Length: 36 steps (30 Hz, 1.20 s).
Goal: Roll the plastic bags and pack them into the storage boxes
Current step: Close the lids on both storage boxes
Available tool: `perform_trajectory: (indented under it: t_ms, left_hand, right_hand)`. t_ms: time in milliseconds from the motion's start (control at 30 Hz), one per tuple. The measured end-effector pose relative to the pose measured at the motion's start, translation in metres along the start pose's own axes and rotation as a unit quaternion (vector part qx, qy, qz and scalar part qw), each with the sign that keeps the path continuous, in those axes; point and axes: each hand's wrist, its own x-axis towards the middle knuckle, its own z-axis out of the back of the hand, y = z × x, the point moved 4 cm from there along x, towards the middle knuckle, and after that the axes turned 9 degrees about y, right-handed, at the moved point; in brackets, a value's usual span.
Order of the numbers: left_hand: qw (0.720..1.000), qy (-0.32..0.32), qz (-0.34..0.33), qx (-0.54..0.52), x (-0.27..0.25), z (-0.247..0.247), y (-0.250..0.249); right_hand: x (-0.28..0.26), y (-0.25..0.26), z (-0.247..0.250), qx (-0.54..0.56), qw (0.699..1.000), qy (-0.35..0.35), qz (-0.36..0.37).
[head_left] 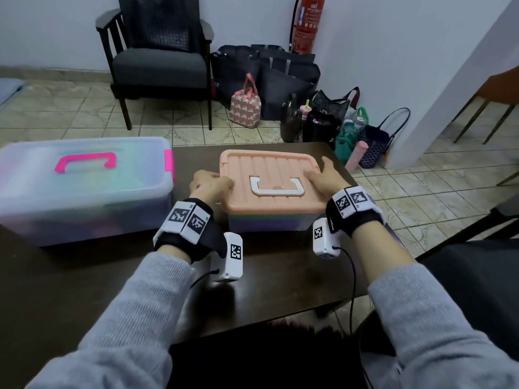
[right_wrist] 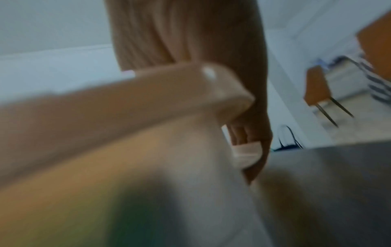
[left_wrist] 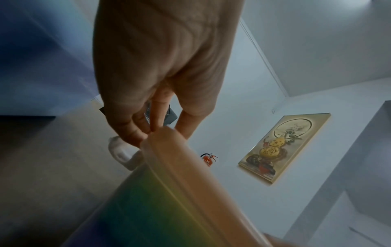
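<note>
A small storage box (head_left: 266,221) with a peach lid (head_left: 269,169) and white handle (head_left: 276,188) stands in the middle of the dark table (head_left: 280,282). Coloured contents show faintly through its walls. My left hand (head_left: 210,182) grips the lid's left rim; the left wrist view shows the lid (left_wrist: 180,167) pinched by my left hand (left_wrist: 160,130) between curled fingers and thumb. My right hand (head_left: 323,175) holds the right edge with the thumb on top. In the blurred right wrist view its fingers (right_wrist: 253,133) reach down past the lid (right_wrist: 148,93) onto a pale latch (right_wrist: 247,155).
A larger translucent box (head_left: 84,192) with a pink handle (head_left: 84,161), lid on, stands at the table's left. Behind the table are a dark armchair (head_left: 160,60), several bags (head_left: 280,88) on the tiled floor and a red fire extinguisher (head_left: 307,23).
</note>
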Motion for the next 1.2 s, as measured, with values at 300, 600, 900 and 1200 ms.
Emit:
perform_trajectory:
  t_ms: [300, 600, 900, 1200]
  left_hand:
    - [0.999, -0.024, 0.008, 0.019, 0.007, 0.000, 0.001]
    - [0.999, -0.033, 0.003, 0.018, 0.007, 0.000, 0.001]
    - [0.999, -0.026, 0.002, 0.028, -0.002, 0.004, 0.001]
    - [0.997, 0.010, 0.036, -0.074, -0.010, 0.003, 0.016]
  right_hand:
    - [-0.005, -0.011, 0.001, 0.053, 0.993, -0.086, -0.063]
    - [-0.015, 0.000, -0.013, -0.053, 0.983, -0.175, -0.017]
    - [-0.006, 0.021, -0.028, -0.232, 0.957, -0.167, 0.049]
    - [-0.005, 0.084, -0.100, -0.331, 0.932, 0.092, 0.114]
